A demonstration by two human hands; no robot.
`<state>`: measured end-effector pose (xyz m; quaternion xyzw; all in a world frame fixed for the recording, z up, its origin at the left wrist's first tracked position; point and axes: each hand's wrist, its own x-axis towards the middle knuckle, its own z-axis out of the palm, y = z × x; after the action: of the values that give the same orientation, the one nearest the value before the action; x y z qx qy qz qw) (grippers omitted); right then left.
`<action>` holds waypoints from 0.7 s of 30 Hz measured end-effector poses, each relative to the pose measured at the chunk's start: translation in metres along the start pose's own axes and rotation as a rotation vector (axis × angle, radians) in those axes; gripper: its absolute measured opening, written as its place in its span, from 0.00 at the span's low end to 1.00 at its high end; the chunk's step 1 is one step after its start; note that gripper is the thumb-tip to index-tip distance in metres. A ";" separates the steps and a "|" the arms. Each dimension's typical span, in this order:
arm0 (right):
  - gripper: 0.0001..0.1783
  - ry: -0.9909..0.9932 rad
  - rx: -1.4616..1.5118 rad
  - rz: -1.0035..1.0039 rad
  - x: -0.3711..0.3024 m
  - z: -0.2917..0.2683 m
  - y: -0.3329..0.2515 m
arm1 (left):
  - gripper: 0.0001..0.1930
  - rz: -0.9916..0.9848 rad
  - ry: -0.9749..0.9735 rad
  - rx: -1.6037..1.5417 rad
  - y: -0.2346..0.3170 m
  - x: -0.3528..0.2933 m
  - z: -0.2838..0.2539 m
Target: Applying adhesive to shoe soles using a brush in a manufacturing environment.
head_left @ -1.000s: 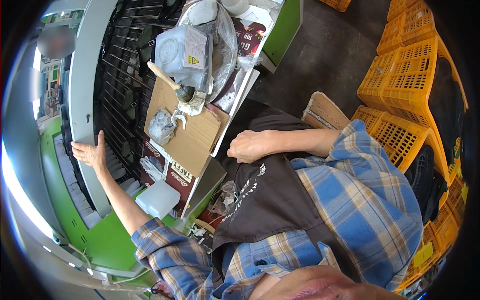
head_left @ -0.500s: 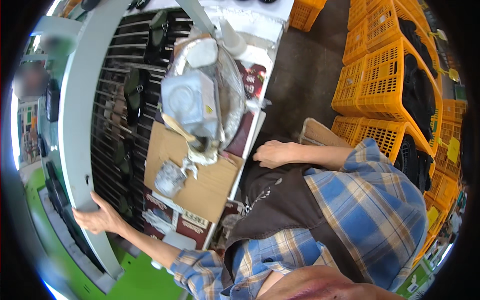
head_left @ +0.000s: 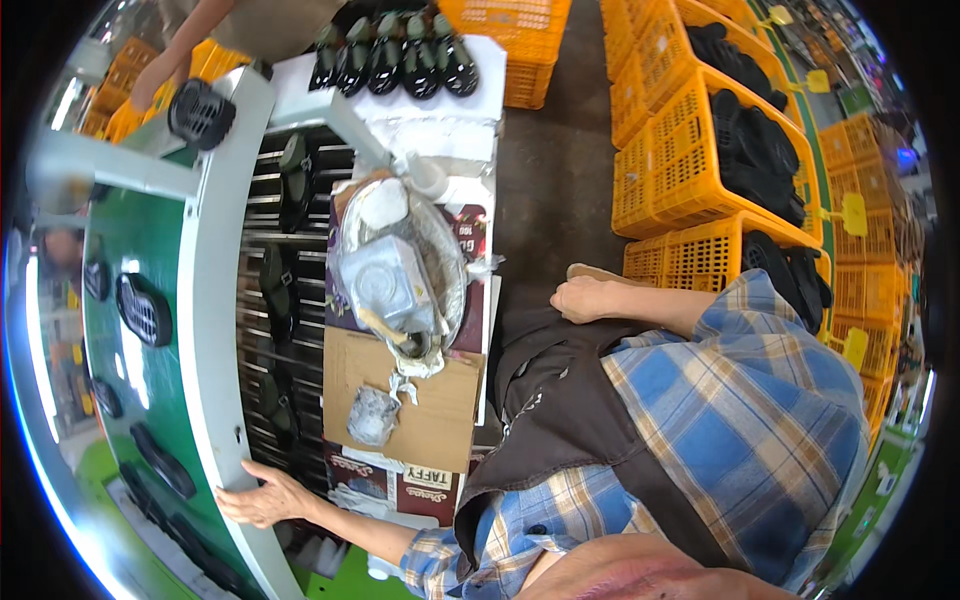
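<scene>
My left hand (head_left: 262, 495) rests on the pale metal rail (head_left: 222, 260), fingers stretched over its edge and thumb apart. Bent fingers close up my right hand (head_left: 585, 298), which lies by my dark apron (head_left: 530, 375); whatever it may hold is hidden. Between my hands, a cardboard sheet (head_left: 445, 405) carries a crumpled greyish wad (head_left: 373, 415). Beyond it, a pale plastic container (head_left: 388, 275) sits on a foil-covered tray (head_left: 457, 300). A wooden-handled tool (head_left: 380, 325), perhaps a brush, leans at the container's near end. Dark strapped shoes (head_left: 278, 290) lie on metal rods right of the rail.
Black soles (head_left: 143, 310) lie on a green belt (head_left: 160, 390) left of the rail. Several glossy dark shoes (head_left: 400, 65) stand at the far table end. Orange crates (head_left: 660, 150) of black footwear line the right. Another person's arm (head_left: 180, 50) shows far left.
The view has shifted, bringing the far shoes and another person's arm into sight. My left hand stays on the rail; my right hand stays by the apron, still curled.
</scene>
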<state>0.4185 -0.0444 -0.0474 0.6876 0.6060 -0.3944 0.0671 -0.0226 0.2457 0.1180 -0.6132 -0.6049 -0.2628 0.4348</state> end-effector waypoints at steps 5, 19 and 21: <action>0.12 -0.072 -0.058 0.154 -0.027 -0.032 0.017 | 0.27 0.033 0.047 -0.099 0.003 0.004 0.010; 0.14 -0.296 0.267 0.343 -0.019 -0.076 0.216 | 0.18 -0.545 -0.047 -1.109 0.202 0.067 -0.142; 0.14 -0.261 0.217 0.280 -0.017 -0.063 0.256 | 0.16 -0.450 -0.180 -1.373 0.303 0.068 -0.172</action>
<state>0.6755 -0.0873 -0.0926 0.7114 0.4447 -0.5297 0.1247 0.3156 0.1676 0.1931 -0.6279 -0.4484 -0.6147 -0.1640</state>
